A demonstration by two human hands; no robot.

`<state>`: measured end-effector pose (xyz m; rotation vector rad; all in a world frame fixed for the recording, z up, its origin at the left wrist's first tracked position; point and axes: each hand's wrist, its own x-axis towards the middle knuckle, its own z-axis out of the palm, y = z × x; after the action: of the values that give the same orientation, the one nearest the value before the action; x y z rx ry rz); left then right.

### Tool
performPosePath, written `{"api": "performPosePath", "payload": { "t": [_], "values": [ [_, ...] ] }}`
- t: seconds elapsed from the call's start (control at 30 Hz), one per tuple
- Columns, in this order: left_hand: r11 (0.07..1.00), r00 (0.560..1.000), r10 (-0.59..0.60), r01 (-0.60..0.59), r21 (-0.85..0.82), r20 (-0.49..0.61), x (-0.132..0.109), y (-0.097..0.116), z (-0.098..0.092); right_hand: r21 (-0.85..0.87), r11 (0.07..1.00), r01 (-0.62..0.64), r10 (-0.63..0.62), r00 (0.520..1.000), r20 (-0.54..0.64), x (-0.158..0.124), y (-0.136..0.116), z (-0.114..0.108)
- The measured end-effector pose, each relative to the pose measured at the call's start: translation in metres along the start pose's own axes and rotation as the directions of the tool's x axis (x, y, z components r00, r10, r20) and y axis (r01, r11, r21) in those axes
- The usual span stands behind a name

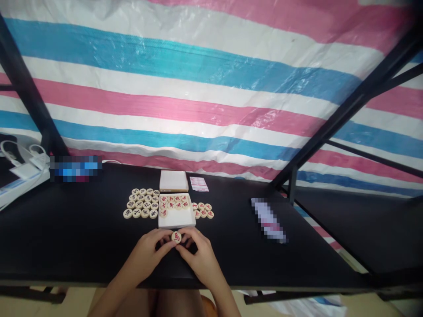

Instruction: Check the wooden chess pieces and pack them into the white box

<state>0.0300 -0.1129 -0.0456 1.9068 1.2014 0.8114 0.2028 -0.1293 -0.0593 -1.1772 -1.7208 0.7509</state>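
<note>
Between the fingertips of my left hand (153, 246) and my right hand (197, 248) is a round Chinese chess piece (176, 237) with a red character, its face toward me. Both hands pinch it just in front of an open white box (176, 220). Inside that box, red-marked pieces (171, 205) lie in rows toward the far side, with a single one starting a nearer row at the left. Left of the box sit rows of black-marked pieces (139, 205). Right of it, several red-marked pieces (203, 210) lie in two short rows.
Behind the box lies a white box lid (173, 181), with a pink-and-white paper slip (199, 184) beside it. A blurred-out flat object (269, 220) is at the right. White cables and a power strip (24, 180) occupy the far left. Black metal posts (292, 185) and a striped sheet (185, 105) stand behind the table.
</note>
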Motion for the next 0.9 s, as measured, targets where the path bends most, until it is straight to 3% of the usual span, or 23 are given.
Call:
{"api": "performPosePath", "payload": {
  "t": [0.27, 0.37, 0.47, 0.63, 0.73, 0.9],
  "values": [
    [0.999, 0.999, 0.038, -0.037, 0.018, -0.017, 0.0, -0.011, 0.003, -0.105, 0.992, 0.074, -0.081, 0.995, -0.061, 0.0, -0.004, -0.001],
    [0.996, 0.994, 0.027, -0.018, 0.082, -0.108, -0.001, -0.011, 0.004, -0.181, 0.98, 0.079, -0.1, 0.989, -0.111, 0.008, -0.007, -0.006],
    [0.982, 0.977, 0.089, -0.053, 0.184, -0.193, -0.002, -0.012, 0.006, -0.27, 0.96, 0.068, -0.104, 0.987, -0.119, 0.029, -0.009, -0.012],
    [0.943, 0.96, 0.169, -0.091, 0.321, -0.222, -0.002, -0.019, 0.013, -0.517, 0.852, 0.089, -0.029, 0.992, 0.122, 0.068, -0.004, -0.012],
    [0.931, 0.958, 0.187, -0.103, 0.351, -0.217, -0.001, -0.023, 0.015, -0.537, 0.832, 0.142, -0.006, 0.969, 0.247, 0.077, 0.002, -0.008],
    [0.93, 0.952, 0.188, -0.093, 0.356, -0.24, 0.0, -0.023, 0.015, -0.512, 0.84, 0.178, -0.055, 0.968, 0.246, 0.079, 0.009, -0.003]
  ]
}}
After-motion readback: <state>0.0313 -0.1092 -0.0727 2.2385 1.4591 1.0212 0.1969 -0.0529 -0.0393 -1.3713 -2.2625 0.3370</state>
